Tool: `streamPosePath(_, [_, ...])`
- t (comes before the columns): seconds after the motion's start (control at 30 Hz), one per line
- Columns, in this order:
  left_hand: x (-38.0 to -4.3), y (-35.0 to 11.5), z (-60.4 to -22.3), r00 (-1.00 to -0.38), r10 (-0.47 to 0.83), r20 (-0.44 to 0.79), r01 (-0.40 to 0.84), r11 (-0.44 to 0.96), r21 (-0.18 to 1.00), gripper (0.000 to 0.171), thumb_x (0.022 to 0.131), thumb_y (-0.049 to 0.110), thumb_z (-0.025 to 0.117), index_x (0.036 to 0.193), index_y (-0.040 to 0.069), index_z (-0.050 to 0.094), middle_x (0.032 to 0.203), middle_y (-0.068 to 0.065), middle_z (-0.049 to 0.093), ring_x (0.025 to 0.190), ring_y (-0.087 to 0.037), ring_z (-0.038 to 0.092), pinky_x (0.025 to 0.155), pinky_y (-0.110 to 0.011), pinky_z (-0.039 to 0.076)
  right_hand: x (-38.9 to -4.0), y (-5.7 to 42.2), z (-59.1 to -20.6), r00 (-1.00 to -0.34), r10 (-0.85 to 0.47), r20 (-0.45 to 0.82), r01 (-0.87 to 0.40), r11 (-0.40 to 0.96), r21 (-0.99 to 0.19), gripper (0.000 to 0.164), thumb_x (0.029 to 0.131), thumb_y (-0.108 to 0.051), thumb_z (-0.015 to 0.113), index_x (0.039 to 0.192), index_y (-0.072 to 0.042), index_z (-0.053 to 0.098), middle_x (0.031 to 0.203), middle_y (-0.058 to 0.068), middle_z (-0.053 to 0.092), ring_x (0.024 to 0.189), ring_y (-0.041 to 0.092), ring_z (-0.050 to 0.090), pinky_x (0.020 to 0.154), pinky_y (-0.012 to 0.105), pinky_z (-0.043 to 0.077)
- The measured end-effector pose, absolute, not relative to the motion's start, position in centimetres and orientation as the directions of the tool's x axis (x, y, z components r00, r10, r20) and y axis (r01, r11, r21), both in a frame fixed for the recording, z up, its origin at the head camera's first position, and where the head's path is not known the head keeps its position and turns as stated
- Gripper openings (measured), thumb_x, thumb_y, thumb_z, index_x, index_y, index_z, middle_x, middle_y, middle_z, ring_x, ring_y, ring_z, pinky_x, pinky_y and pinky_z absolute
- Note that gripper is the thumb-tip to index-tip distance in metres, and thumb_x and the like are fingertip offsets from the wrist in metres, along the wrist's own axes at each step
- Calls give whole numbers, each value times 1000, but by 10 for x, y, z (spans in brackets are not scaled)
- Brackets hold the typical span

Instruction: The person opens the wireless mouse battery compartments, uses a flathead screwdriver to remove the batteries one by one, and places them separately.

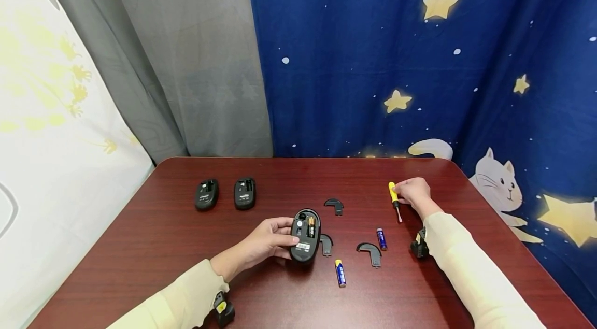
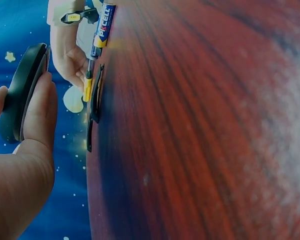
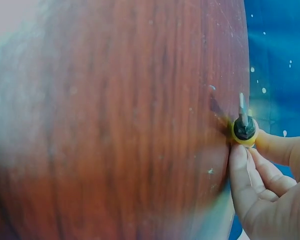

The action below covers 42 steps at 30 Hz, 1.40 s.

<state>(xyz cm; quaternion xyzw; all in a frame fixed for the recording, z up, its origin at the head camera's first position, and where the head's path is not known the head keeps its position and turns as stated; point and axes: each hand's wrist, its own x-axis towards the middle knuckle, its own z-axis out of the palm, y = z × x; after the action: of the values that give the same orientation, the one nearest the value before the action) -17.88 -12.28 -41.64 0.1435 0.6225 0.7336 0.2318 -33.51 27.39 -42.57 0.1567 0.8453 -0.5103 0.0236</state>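
My left hand (image 1: 271,238) grips a black computer mouse (image 1: 305,251), its underside facing up and its battery bay uncovered. A copper-and-black battery (image 1: 311,226) sits in that bay. In the left wrist view the mouse (image 2: 21,95) is seen edge-on between thumb and fingers, raised off the table. Over on the right, my right hand (image 1: 414,191) pinches the yellow handle of a screwdriver (image 1: 393,193) between thumb and fingertips. Its metal shaft points toward the near side of the table. From the right wrist, the screwdriver (image 3: 244,129) shows nearly end-on.
Two more mice (image 1: 207,194) lie underside up at the back left, bays uncovered. Black battery covers (image 1: 334,205) are spread around the middle, one (image 1: 326,246) beside the held mouse and another (image 1: 371,254) farther right. Two blue batteries (image 1: 340,273) (image 1: 382,239) lie near them. Curtains (image 1: 345,59) hang behind the table.
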Motion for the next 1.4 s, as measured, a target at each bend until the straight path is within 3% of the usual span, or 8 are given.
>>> streamPosePath(0.27, [-179, -123, -416, -849, 522, -76, -160, -118, 980, 52, 88, 0, 64, 133, -14, 43, 112, -20, 65, 89, -21, 67, 70, -36, 58, -333, 274, -422, -946, 240, -217, 300, 399, -867, 26, 87, -5, 69, 109, 10, 67, 99, 16, 65, 68, 11, 63, 63, 27, 57])
streamPosePath(0.43, [-180, -122, -416, -849, 523, -76, -160, -117, 980, 52, 88, 0, 64, 133, -14, 43, 112, -19, 65, 89, -21, 67, 70, -36, 58, -328, 272, -414, -953, 236, -188, 273, 412, -869, 29, 91, -7, 67, 113, 10, 63, 106, 21, 67, 75, 12, 65, 66, 28, 57])
streamPosePath(0.7, [-180, -122, -416, -850, 521, -79, -162, -117, 980, 52, 88, 1, 64, 133, -14, 43, 112, -19, 65, 88, -20, 67, 69, -35, 58, -322, 258, -390, -961, 245, -127, 219, 396, -892, 33, 92, -13, 67, 118, 6, 63, 119, 24, 61, 100, 31, 65, 78, 33, 56])
streamPosePath(1.07, [-181, -121, -416, -852, 518, -77, -162, -120, 980, 53, 88, 1, 64, 134, -14, 42, 113, -20, 65, 88, -20, 68, 69, -35, 58, -300, 219, -367, -1000, -29, -10, -3, 397, -918, 38, 92, -13, 68, 124, 7, 60, 124, 26, 59, 99, 34, 66, 88, 45, 52])
streamPosePath(1.4, [-181, -121, -416, -853, 516, -80, -166, -122, 979, 53, 88, 2, 64, 134, -14, 43, 113, -19, 65, 88, -20, 68, 68, -34, 58, -277, 182, -362, -955, -282, 87, -180, 322, -929, 34, 89, -13, 72, 118, 3, 65, 107, 18, 69, 87, 26, 70, 82, 45, 55])
